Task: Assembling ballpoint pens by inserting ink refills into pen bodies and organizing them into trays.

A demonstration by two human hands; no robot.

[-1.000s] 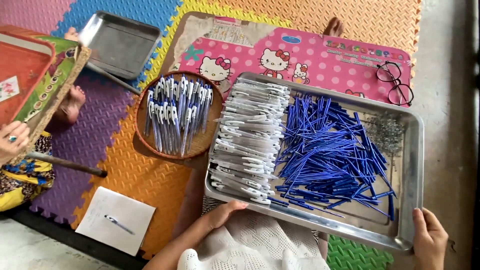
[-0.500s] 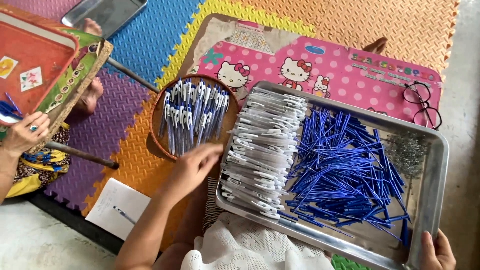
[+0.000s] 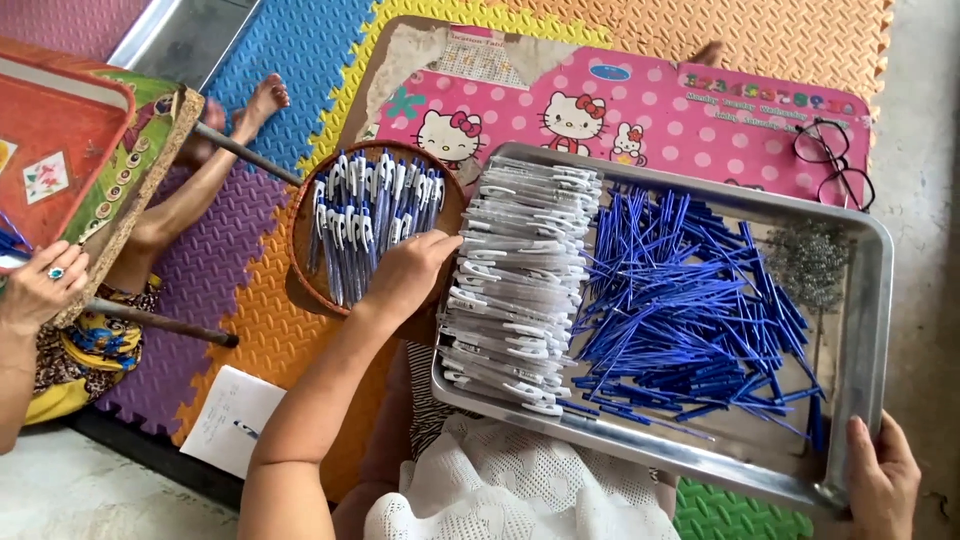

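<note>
My left hand (image 3: 408,272) reaches out to the near right rim of a round brown bowl (image 3: 305,290) full of finished blue-and-white pens (image 3: 370,215); its fingers curl at the bowl's edge, and whether they hold anything is hidden. My right hand (image 3: 882,478) grips the near right corner of a large metal tray (image 3: 870,330). The tray holds a row of white pen barrels (image 3: 515,280) on the left, a heap of blue refills (image 3: 680,310) in the middle and a small pile of metal springs (image 3: 810,260) at the right.
A pink cartoon-cat board (image 3: 600,110) lies under the tray, with eyeglasses (image 3: 835,160) on it. Another person sits at the left: a hand (image 3: 40,285) on an orange tray (image 3: 50,150), a leg and foot (image 3: 215,165). White paper (image 3: 232,430) lies on the foam mats.
My left hand rose from my lap to the pen bowl's rim. The view shifted, so everything sits lower and more to the right. My right hand stays on the tray corner.
</note>
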